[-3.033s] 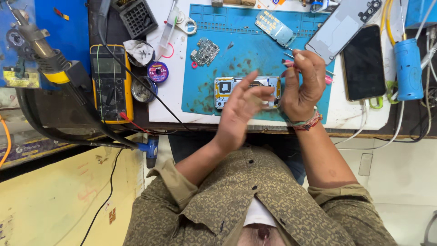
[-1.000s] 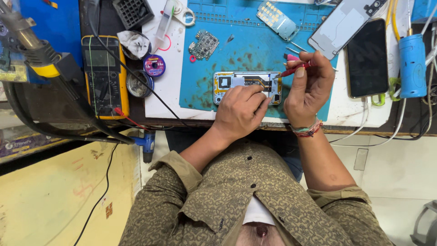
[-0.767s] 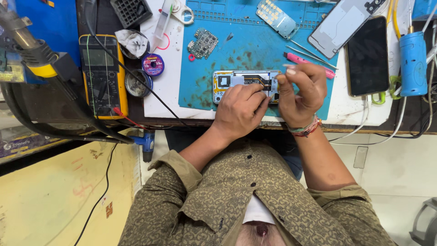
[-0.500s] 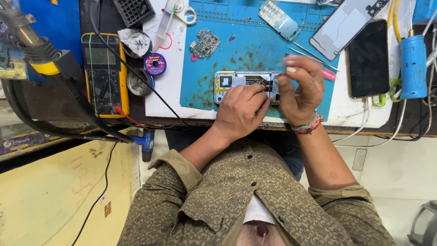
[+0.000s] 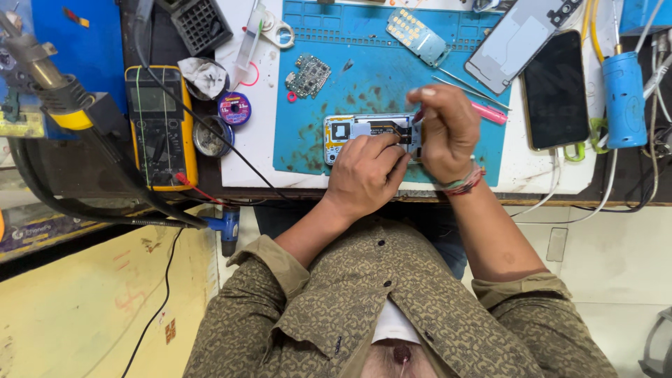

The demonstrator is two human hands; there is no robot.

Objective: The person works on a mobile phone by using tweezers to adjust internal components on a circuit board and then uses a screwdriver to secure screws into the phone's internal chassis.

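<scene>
- The opened phone [image 5: 367, 131] lies flat, back cover off, at the centre of the blue repair mat [image 5: 315, 105], in the middle of the frame just above the desk [image 5: 259, 161] edge.
- The left hand [image 5: 365, 175] rests over the phone's lower edge, fingers curled and pressing down on the frame. That is a sound hold: the body should not slide while the other hand works.
- The right hand [image 5: 446, 133] is bunched over the phone's right end, fingertips pinched together around what seems to be a thin red-tipped tool; the hand covers the tip, so I cannot tell exactly what it grips.
- To do this well, the pinch should stay light and the tool come in low and near flat, so the dark flex ribbon inside is not torn.
- The left fingers are best kept just beside the working spot, not on it, to leave a clear view.
- The pink-handled tool [image 5: 490, 112] and the tweezers [image 5: 462, 82] lie close at the right of the mat, easy to reach.
- The loose circuit board [image 5: 308, 75] at upper left of the mat sits well apart, safe from an elbow.
</scene>
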